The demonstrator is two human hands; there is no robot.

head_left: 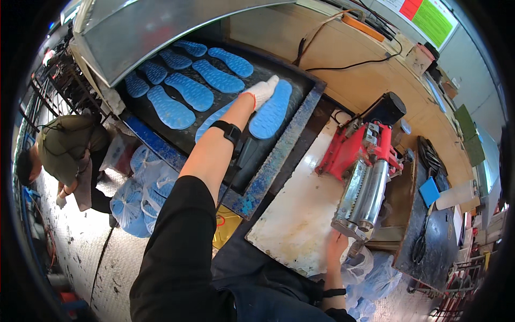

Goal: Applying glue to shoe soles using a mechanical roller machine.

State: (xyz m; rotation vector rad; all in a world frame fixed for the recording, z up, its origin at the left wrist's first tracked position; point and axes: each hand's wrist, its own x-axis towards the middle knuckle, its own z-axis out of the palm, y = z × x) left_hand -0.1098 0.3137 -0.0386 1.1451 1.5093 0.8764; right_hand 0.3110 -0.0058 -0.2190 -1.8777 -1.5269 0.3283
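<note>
Wearing a white glove, my left hand (263, 92) reaches over the dark conveyor bed and grips the left edge of a blue textured insole (271, 111). The insole lies nearest the bed's right rim. Another insole (211, 121) is partly covered by my left forearm, which carries a black watch. Several more blue insoles (170, 109) lie in rows farther left, running back under a metal hood. My right hand (337, 244) is low beside the steel rollers (370, 198) of a red-framed roller machine (354, 145); its fingers are blurred and partly hidden by the rollers.
A stained white board (295, 214) lies under the roller machine. The metal hood (161, 32) overhangs the bed. Blue plastic bags (130, 206) stand on the floor at left, near a bent-over person (75, 145). Scissors (421, 244) rest on a dark side table at right.
</note>
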